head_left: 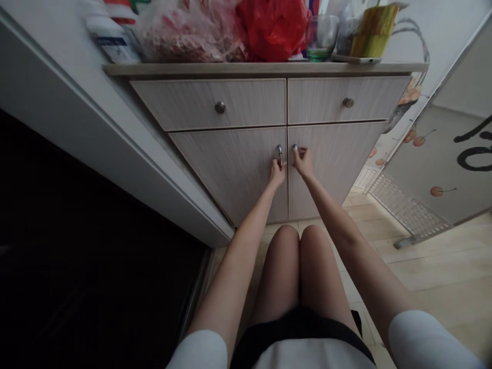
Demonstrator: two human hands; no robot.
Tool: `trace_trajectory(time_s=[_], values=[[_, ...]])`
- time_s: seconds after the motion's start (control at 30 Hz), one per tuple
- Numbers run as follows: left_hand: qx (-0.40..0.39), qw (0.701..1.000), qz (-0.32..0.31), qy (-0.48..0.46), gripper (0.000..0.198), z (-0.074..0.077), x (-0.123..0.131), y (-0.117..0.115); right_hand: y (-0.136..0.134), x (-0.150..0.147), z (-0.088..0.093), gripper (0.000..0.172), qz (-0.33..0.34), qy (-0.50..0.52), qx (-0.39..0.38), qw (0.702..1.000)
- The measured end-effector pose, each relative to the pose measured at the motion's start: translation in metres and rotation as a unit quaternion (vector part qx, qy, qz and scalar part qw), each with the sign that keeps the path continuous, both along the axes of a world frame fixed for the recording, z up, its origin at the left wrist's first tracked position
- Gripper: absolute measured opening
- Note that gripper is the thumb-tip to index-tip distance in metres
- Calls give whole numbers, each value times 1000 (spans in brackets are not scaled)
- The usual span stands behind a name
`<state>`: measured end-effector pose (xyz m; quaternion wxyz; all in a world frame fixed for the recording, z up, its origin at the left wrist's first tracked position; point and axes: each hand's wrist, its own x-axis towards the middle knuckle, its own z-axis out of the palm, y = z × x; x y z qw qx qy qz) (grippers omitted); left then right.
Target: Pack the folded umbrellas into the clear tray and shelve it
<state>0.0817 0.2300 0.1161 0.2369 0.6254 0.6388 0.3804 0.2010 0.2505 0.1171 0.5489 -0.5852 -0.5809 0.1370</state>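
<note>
Now the left hand (277, 173) pinches the metal knob (279, 152) of the left cabinet door (230, 174), and the right hand (303, 162) grips the matching knob (294, 148) on the right door (334, 169). Both doors sit shut, side by side, beneath two drawers (209, 105) and a surface (265, 68) holding plastic bags (272, 31) and a glass (321, 37).

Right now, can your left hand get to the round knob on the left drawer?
Probably yes, with a short lift. The left hand is on the left door's handle, and only the flat door and drawer front lie between it and the drawer's round knob.
</note>
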Motion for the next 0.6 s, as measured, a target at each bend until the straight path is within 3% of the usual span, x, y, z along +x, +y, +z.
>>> trace_trajectory(time_s=[0.07, 0.17, 0.27, 0.37, 0.47, 0.6], values=[[22, 998, 5, -56, 24, -7, -8, -15, -21, 3, -7, 55, 8, 57, 9, 998], [3, 988, 9, -156, 11, -27, -27, -53, -71, 15, -28, 55, 91, 66, -5, 994], [-52, 981, -13, -188, 29, -51, -49, -102, -127, 36, -53, 61, 162, 46, -88, 982], [-75, 975, -24, -205, 41, -67, -61, -143, -169, 53, -62, 69, 156, 23, -148, 976], [-63, 973, -30, -218, 49, -60, -64, -161, -193, 59, -44, 73, 150, -8, -159, 976], [7, 972, -50, -232, 64, -16, -54, -155, -198, 48, 3, 72, 202, 59, -124, 970]])
